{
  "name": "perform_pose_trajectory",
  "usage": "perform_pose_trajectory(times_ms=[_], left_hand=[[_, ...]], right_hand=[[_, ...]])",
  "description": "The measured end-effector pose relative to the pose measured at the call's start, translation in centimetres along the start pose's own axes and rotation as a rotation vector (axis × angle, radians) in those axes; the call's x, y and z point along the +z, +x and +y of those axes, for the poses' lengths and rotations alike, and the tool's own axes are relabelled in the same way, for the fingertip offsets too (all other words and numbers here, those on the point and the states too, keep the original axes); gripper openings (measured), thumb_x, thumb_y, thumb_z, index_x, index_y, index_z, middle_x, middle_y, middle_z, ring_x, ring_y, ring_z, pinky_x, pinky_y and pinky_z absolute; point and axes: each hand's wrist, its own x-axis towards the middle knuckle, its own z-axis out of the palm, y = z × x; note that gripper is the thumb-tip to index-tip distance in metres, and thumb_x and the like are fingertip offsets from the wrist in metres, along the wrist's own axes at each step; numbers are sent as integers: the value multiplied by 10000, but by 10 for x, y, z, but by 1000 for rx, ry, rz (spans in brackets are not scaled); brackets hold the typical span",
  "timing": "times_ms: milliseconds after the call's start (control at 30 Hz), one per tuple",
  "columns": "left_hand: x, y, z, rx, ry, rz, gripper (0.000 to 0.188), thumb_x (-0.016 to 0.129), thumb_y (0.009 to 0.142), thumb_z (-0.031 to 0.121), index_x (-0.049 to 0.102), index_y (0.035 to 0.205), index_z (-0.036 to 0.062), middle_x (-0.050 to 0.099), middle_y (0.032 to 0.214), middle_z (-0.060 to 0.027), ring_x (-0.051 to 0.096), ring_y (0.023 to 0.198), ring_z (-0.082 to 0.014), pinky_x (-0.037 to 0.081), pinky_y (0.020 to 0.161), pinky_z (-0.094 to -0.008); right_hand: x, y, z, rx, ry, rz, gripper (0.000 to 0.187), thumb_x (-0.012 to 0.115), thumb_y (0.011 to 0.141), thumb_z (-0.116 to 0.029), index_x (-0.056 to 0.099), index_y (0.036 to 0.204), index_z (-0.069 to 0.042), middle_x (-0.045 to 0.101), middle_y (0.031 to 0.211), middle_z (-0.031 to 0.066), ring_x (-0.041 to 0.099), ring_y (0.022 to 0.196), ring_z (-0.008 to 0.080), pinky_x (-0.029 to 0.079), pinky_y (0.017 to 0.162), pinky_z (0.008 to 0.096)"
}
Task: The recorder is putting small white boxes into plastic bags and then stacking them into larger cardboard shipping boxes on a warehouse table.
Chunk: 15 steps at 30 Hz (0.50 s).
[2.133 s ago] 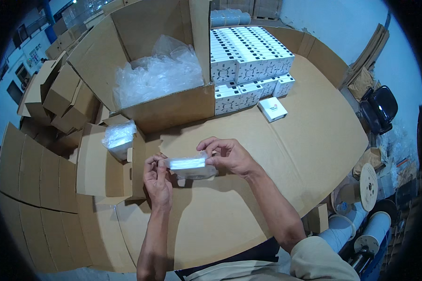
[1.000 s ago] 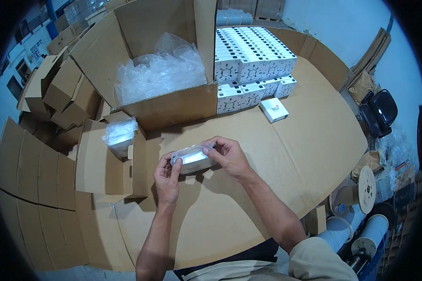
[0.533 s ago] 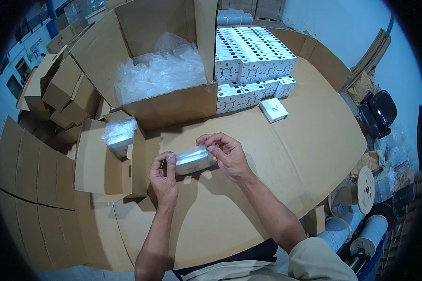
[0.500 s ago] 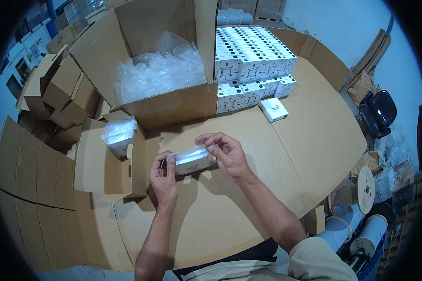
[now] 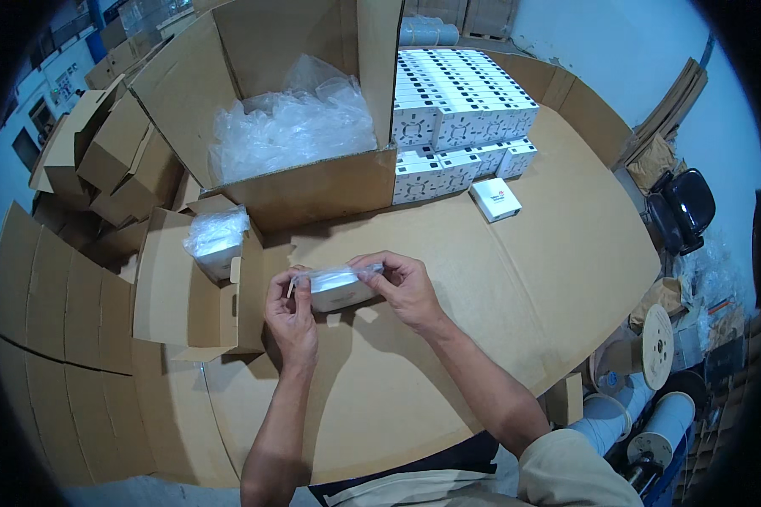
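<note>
A small white box in a clear plastic bag (image 5: 342,291) is held between my two hands above the cardboard-covered table. My left hand (image 5: 292,311) pinches its left end, thumb toward me. At the upper right corner, my right hand (image 5: 402,287) grips the clear plastic between thumb and fingers. To the left stands an open brown carton (image 5: 196,308) with bagged white boxes (image 5: 218,241) inside. A single unwrapped white box (image 5: 495,199) lies on the table beyond my right hand, in front of a stack of white boxes (image 5: 465,114).
A large open carton (image 5: 313,186) full of clear plastic bags (image 5: 300,118) stands at the far side. Brown cartons (image 5: 114,148) pile up at the far left. Right of the table are cable spools (image 5: 658,345) and a black chair (image 5: 683,203).
My right hand has come down and slightly in, from lifted fingers to a grip on the bag's edge. The bagged box has tilted slightly, and its front face shows more.
</note>
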Motion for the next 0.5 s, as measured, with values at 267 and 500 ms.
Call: perform_pose_trajectory(times_ms=[267,500], left_hand=[[-2,0,4,33,191,-194,114,731,954,60,702,1049,4,683,1119,-58,610,987,-90,487,832,-239],[-3,1,9,-54,235,-129,85,740,954,78,685,947,14,680,1041,-38,508,794,-38,407,671,-207]], right_hand=[[-2,2,1,-105,-52,18,135,621,994,-11,713,1086,23,735,1126,101,670,1045,148,543,936,306],[-11,3,-6,-154,-135,21,111,612,997,-30,700,1023,32,738,1099,117,664,1020,151,523,926,322]])
